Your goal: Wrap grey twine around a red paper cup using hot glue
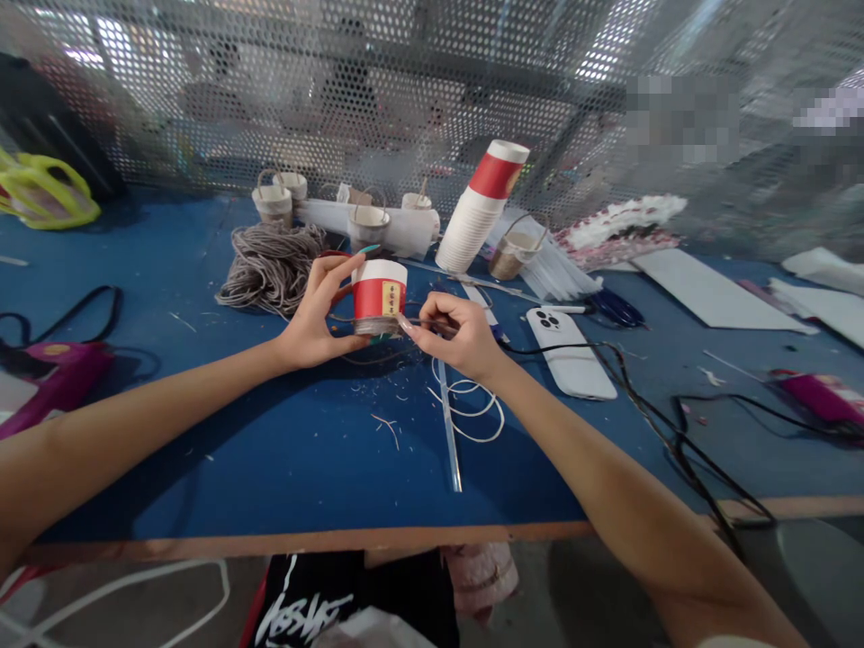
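Note:
A red and white paper cup (368,292) is held upright over the table, with grey-brown cord wound around its lower end. My left hand (319,310) grips the cup from the left, index finger at the upper rim and thumb under the base. At the cup's lower right, my right hand (459,331) pinches the cord between thumb and fingers close to the wound part. A bundle of grey cord (270,265) lies behind my left hand. Below my right hand rest a clear glue stick (450,441) and a loop of thin white cord (482,423).
A leaning stack of paper cups (469,225) stands at the back. Cord-wrapped cups with handles, such as one small basket (514,256), line the mesh partition (283,99). A white phone (571,351), black cables (634,396) and a purple glue gun (58,378) lie about the blue table.

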{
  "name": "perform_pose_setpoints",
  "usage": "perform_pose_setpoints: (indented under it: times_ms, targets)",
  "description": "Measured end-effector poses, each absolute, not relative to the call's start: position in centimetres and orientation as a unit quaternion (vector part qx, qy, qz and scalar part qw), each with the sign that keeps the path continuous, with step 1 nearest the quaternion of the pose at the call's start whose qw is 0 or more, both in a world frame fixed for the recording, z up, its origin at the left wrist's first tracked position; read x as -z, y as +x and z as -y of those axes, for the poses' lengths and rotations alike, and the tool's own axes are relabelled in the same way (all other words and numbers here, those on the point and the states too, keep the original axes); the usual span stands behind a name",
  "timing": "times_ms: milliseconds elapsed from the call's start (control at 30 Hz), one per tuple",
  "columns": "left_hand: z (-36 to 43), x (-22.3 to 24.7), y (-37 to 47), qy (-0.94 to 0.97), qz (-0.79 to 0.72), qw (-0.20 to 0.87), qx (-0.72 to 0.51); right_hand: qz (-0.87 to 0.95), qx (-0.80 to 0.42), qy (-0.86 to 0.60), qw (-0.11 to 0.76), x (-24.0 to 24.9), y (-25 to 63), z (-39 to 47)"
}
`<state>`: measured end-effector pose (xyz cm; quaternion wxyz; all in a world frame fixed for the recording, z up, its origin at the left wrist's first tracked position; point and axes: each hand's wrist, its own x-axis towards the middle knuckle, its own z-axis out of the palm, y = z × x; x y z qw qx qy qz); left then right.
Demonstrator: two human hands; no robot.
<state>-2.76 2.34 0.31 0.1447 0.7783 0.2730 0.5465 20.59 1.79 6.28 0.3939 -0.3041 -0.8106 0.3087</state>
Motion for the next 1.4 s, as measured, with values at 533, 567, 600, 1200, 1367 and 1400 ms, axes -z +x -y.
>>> perform_pose_setpoints:
  times_ms: [533, 567, 600, 1200, 1367, 1400]
  targets:
    - [-2.70, -0.11, -2.81, 0.776, -0.253, 0.142, -0.560, 0.835, -0.268, -0.266, 0.401, -6.33, 20.81, -1.87]
    - [-2.72, -0.08, -2.79, 0.775, -0.252, 0.144, -0.561, 0.835, -0.266, -0.266, 0.402, -6.32, 20.82, -1.85]
    - [-2.74, -0.04, -2.77, 0.773, -0.251, 0.146, -0.563, 0.834, -0.266, -0.266, 0.403, -6.32, 20.83, -1.84]
    - [-2.87, 0.41, -3.01, 0.759, -0.242, 0.199, -0.571, 0.844, -0.241, -0.256, 0.405, -6.02, 21.03, -2.00]
    - [-3.05, 0.47, -2.93, 0.757, -0.216, 0.218, -0.577, 0.845, -0.236, -0.240, 0.415, -6.06, 20.84, -1.76]
    - [-3.09, 0.46, -2.89, 0.756, -0.210, 0.221, -0.579, 0.846, -0.235, -0.237, 0.415, -6.07, 20.78, -1.70]
